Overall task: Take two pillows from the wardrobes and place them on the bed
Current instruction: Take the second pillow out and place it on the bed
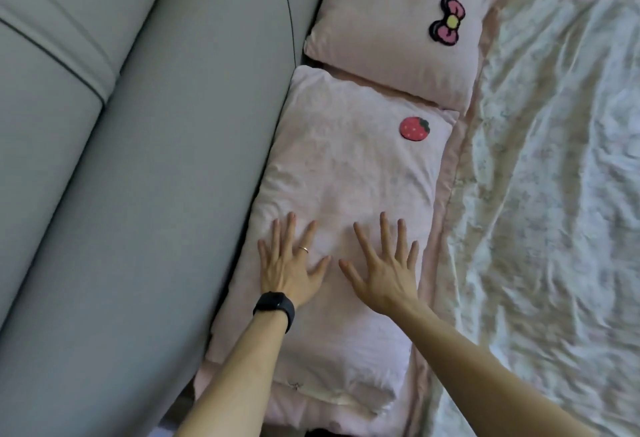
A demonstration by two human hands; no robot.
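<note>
- The strawberry pillow lies flat on the bed, one long side snug against the grey padded headboard, and it is getting the attention right now.
- Just beyond it sits the bow pillow, end to end with the first, corners all but touching, also tucked up to the headboard.
- Both look soft and light, with loosely wrinkled covers. I'd expect them to sag if lifted by one corner, so two hands at the short ends or the long edges would be the hold to use.
- Left hand, with a ring and a dark wristband, is spread wide, palm down, flat on the strawberry pillow near the headboard side; it grips nothing.
- Right hand is likewise fanned open, palm down, resting on the same pillow a little towards the quilt; it is empty too.
- The rumpled white quilt covers the rest of the bed, just beside the pillows and apart from both hands.
- With both pillows down, this looks like a final pat and smooth.
</note>
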